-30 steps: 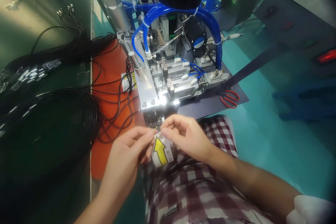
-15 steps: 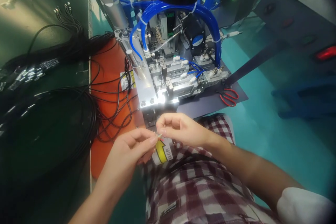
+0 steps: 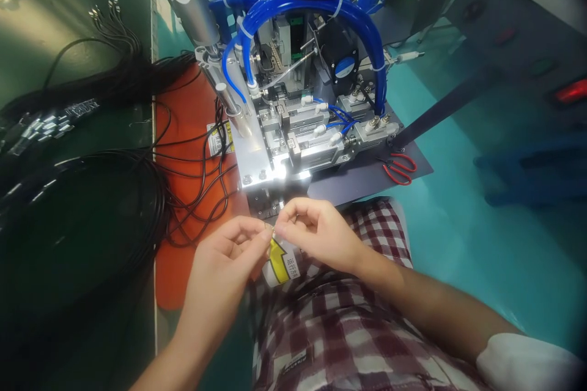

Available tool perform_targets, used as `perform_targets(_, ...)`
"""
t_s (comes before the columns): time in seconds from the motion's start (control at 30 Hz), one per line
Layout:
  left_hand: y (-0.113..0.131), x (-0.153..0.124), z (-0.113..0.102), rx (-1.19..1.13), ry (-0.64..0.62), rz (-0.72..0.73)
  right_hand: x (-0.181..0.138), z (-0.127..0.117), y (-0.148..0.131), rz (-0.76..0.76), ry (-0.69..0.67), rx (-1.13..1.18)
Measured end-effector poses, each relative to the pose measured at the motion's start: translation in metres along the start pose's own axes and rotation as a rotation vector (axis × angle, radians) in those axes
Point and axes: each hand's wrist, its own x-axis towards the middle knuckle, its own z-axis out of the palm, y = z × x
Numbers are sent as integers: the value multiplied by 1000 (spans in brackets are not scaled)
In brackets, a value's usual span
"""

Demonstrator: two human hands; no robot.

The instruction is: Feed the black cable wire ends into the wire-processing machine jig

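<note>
My left hand [image 3: 229, 253] and my right hand [image 3: 318, 232] meet fingertip to fingertip in front of the machine. Each is closed in a pinch of thumb and forefinger. Between the tips shows a tiny light-coloured bit, too small to name and mostly covered by the fingers. Just below them is a white label with a yellow arrow [image 3: 278, 263]. Beyond the hands stands the metal machine [image 3: 316, 122], with its sliding blocks and bright lit front edge.
Black cables [image 3: 197, 195] trail over an orange surface [image 3: 178, 269] on the left, from a coil [image 3: 151, 226] on the dark green table. Red-handled cutters [image 3: 401, 168] lie on the grey plate right of the machine. Thick blue hoses [image 3: 373, 49] arch above it.
Both hands stay pinched together, and the left fingertips have risen slightly towards the right ones. The small pale yellowish sliver that stuck out between them is now mostly hidden.
</note>
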Motion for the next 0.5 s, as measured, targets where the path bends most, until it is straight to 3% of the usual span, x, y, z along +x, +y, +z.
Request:
perform_targets(0.27, 1, -2, 1, -33, -22, 30, 3, 7, -7, 131, -18, 241)
perform_targets(0.5, 1, -2, 1, -30, -53, 33, 1, 8, -11, 123, 11, 228)
